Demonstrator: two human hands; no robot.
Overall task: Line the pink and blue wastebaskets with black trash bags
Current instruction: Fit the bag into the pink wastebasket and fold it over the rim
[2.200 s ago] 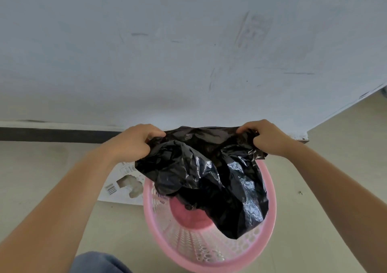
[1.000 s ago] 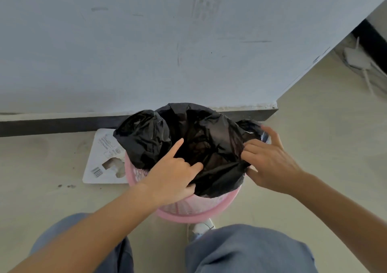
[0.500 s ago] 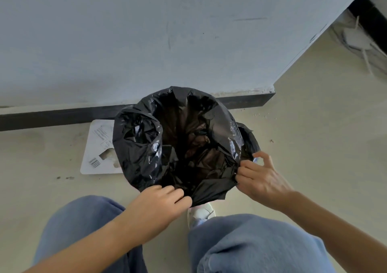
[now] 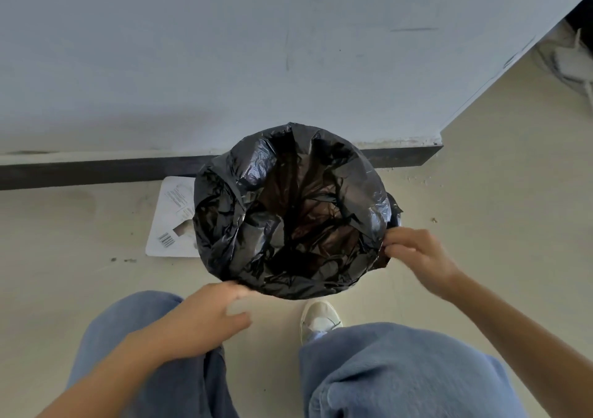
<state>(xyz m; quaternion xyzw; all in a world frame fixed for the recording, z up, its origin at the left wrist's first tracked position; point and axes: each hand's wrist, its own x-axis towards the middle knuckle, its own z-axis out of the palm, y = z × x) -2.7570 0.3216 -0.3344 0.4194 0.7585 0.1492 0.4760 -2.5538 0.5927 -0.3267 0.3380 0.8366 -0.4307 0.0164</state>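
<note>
A black trash bag [image 4: 288, 212] is spread open over a round wastebasket on the floor, folded down over its rim all around. The basket is wholly hidden under the bag. My right hand [image 4: 414, 254] pinches the bag's folded edge at the right side. My left hand [image 4: 205, 318] is at the near left rim, blurred, with its fingertips touching the bag's edge and fingers curled loosely. No blue wastebasket is in view.
A white wall with a dark baseboard [image 4: 96, 169] stands right behind the basket. A white printed card [image 4: 170, 225] lies on the floor at its left. My jeans-clad knees [image 4: 385, 369] and a white shoe [image 4: 317, 318] are just in front. White cables [image 4: 574, 61] lie far right.
The bag went from bunched above the pink basket to stretched over its rim, hiding the pink. Both hands moved down from the top edge to the near and right rim.
</note>
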